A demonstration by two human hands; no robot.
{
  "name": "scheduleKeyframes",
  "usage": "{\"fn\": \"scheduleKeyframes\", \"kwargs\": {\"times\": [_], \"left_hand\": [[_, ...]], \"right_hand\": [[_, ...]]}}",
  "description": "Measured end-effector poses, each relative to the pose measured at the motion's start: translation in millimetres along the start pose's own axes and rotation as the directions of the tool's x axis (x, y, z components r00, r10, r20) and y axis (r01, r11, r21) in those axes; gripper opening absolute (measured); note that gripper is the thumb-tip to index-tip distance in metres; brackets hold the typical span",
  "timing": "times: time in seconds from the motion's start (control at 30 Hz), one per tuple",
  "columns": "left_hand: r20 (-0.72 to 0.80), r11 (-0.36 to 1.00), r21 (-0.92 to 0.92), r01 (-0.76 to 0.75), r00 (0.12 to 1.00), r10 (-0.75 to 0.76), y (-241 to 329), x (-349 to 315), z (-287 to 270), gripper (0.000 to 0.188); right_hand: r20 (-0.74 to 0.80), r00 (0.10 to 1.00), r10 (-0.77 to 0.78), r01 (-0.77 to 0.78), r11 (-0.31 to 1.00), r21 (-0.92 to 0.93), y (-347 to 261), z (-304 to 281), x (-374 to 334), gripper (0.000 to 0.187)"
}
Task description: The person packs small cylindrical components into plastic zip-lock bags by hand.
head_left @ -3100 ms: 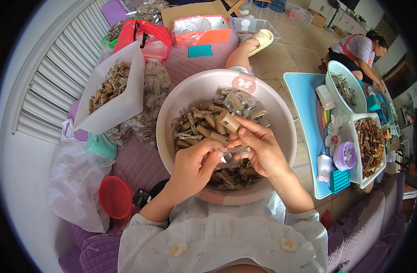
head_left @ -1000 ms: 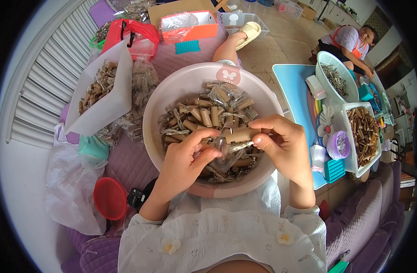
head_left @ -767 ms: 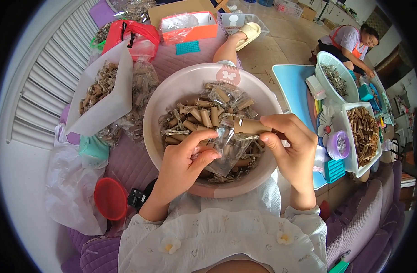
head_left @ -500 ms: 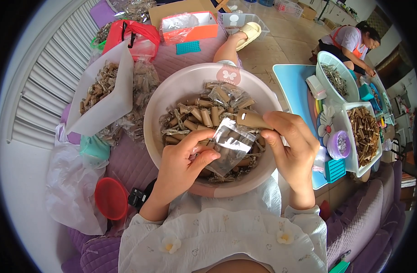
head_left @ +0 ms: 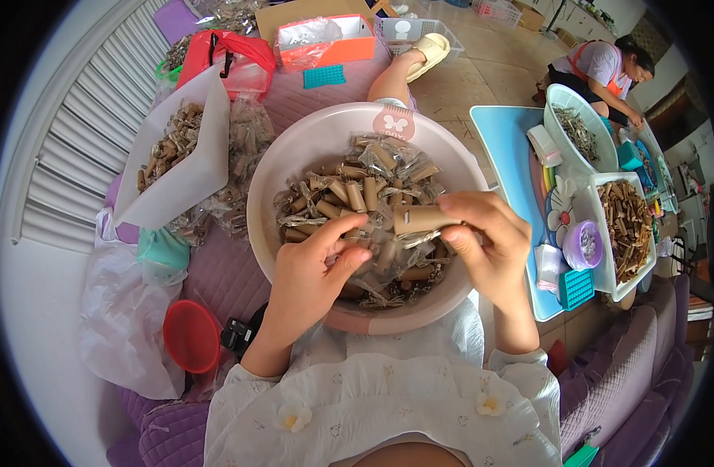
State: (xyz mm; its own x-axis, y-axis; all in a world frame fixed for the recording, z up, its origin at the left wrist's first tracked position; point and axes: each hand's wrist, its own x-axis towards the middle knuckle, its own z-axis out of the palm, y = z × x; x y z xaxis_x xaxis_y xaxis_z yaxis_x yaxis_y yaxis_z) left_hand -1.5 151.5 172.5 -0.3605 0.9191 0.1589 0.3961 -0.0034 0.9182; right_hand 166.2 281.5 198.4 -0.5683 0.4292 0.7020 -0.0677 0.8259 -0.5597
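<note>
A large pinkish-white basin [head_left: 450, 156] sits before me, heaped with short brown paper rolls [head_left: 337, 191], many in clear plastic. Over it, my right hand [head_left: 489, 245] pinches one brown roll [head_left: 421, 219] by its right end; pale strings hang beneath it and a small slot shows near its left end. My left hand [head_left: 314, 276] is closed at the other side, holding a small clear plastic bag [head_left: 382, 261] just below the roll. The bag is see-through and partly blurred, so its edges and the grip on it are hard to make out.
At left stand a white bin [head_left: 178, 175] of rolls, a white plastic bag [head_left: 123, 311] and a red bowl [head_left: 192, 336]. On the right, a blue table [head_left: 501, 148] carries a pale basin [head_left: 563, 148], a white tray [head_left: 633, 265] of brown pieces and a purple cup [head_left: 583, 244]. Another person [head_left: 602, 74] crouches beyond.
The brown roll has come down and left, turning nearly level over the basin. The clear bag, spread flat and shiny before, is now lower and blurred. My left hand has barely moved.
</note>
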Motion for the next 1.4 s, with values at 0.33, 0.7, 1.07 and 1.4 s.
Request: {"fn": "scheduleKeyframes", "kwargs": {"times": [0.33,0.7,1.07,1.4], "left_hand": [[-0.156,0.967,0.252,-0.023,0.986,0.064,-7.2,4.5,-1.7,0.031],[-0.111,0.993,0.106,-0.049,0.992,0.060,-5.2,2.3,-3.3,0.033],[-0.121,0.992,0.120,-0.026,0.992,0.041,-2.4,3.1,-1.5,0.032],[-0.121,0.980,0.103,-0.168,0.976,0.180,-6.0,0.6,4.7,0.031]], "right_hand": [[-0.085,0.995,0.048,-0.055,0.996,-0.075,1.7,16.9,-10.0,0.019],[-0.071,0.988,-0.140,0.115,0.954,-0.277,7.5,25.1,-13.6,0.028],[-0.023,0.965,0.260,-0.259,0.965,0.033,1.9,25.6,-14.3,0.020],[-0.071,0.869,0.489,-0.461,0.855,0.239,-0.6,21.0,-17.5,0.017]]}}
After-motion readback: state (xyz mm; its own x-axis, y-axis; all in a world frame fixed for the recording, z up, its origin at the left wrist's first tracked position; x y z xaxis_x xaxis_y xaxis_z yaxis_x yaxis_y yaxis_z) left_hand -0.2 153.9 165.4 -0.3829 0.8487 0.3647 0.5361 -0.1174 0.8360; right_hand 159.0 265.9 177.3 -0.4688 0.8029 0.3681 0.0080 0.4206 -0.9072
